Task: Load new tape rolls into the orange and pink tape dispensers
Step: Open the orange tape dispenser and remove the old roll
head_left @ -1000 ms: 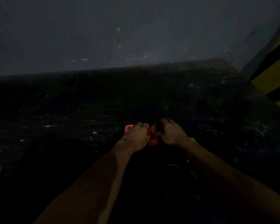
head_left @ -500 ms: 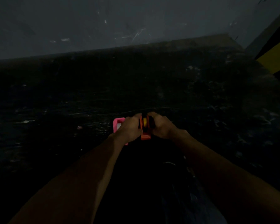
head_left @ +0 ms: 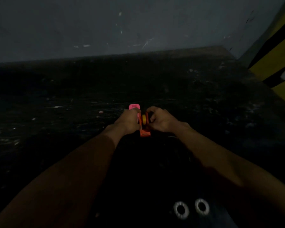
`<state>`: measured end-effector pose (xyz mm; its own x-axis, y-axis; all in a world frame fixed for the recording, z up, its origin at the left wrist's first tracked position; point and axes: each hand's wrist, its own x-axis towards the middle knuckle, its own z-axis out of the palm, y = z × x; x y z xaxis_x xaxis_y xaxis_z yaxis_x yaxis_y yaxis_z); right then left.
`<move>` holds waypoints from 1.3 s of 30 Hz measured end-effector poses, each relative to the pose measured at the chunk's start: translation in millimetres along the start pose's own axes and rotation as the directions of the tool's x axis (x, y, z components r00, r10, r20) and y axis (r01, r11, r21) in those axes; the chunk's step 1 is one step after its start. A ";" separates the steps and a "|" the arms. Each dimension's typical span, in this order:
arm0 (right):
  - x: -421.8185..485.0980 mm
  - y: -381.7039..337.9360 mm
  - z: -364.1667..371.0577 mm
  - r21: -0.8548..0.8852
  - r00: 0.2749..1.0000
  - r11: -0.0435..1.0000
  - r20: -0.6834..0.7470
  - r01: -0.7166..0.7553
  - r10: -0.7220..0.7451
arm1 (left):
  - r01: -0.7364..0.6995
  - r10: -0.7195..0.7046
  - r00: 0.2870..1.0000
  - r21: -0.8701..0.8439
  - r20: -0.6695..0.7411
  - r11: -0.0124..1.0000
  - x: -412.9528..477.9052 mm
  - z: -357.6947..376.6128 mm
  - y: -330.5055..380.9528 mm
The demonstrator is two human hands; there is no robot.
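Orange plastic is seen low in the middle: the orange dispenser is held on the dark floor, with the pink dispenser just behind it. Its left side is gripped by the curled left hand. A yellow tape roll sits in it and is pinched by the curled right hand. Both things are likely light and stiff. The roll is best held by its flat sides, away from the sticky band.
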<state>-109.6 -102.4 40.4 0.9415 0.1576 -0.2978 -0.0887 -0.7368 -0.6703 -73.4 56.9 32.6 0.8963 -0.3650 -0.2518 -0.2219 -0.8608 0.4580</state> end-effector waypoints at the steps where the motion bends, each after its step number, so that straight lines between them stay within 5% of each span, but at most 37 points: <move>1: -13.4 -8.9 6.9 -0.001 1.000 1.000 0.000 0.010 -0.010 | 0.007 -0.007 1.000 -0.009 0.018 1.000 -17.2 -3.7 -2.2; 19: -206.7 -36.6 196.6 0.012 0.991 0.992 -0.042 -0.128 0.129 | 0.008 0.024 0.990 -0.225 0.136 0.974 -264.1 85.1 -69.4; 39: -183.1 6.2 184.3 -0.132 0.997 0.988 0.013 -0.074 0.077 | 0.094 -0.071 0.991 -0.226 0.109 0.970 -247.2 118.8 -67.5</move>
<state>-342.4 -14.6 -34.5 0.9276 0.1094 -0.3572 -0.1147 -0.8267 -0.5509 -325.6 163.2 -37.3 0.8625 -0.3394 -0.3753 -0.0439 -0.7891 0.6127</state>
